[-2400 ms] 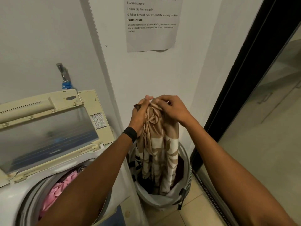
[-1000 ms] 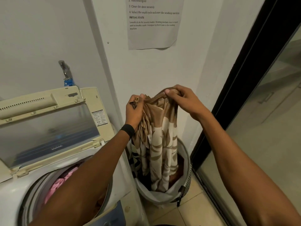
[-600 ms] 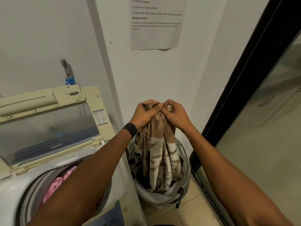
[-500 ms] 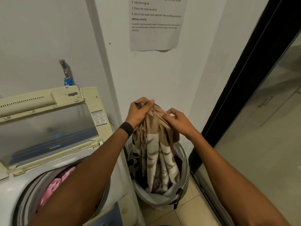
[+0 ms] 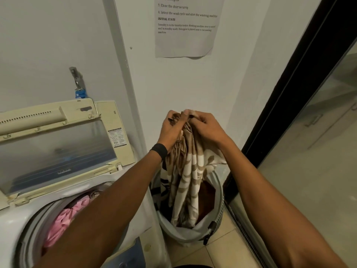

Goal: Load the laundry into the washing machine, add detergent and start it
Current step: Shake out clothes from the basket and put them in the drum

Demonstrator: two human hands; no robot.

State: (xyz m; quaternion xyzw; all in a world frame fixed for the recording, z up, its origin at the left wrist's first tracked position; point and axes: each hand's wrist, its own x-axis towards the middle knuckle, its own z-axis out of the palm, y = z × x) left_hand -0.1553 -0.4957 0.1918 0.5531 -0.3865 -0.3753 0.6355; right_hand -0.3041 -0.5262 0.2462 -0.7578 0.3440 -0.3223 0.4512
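Observation:
A brown and cream patterned cloth (image 5: 188, 175) hangs bunched from both hands above the grey laundry basket (image 5: 219, 192), its lower end still inside the basket. My left hand (image 5: 172, 130) grips the gathered top of the cloth. My right hand (image 5: 206, 128) grips the same bunch just to the right, touching the left hand. The top-loading washing machine (image 5: 17, 219) stands at the left with its lid (image 5: 58, 147) raised. Pink laundry (image 5: 63, 219) lies in the drum, partly hidden by my left forearm.
A wall corner rises just behind the basket, with a printed paper sheet (image 5: 185, 26) on it. A tap with a blue fitting (image 5: 79, 84) sits above the machine. A dark door frame (image 5: 289, 105) and glass panel run along the right. Tiled floor lies below the basket.
My right hand has come back up beside the left at the top of the cloth. More of the cloth is gathered in the two hands, and the bunch sits slightly lower than a second ago.

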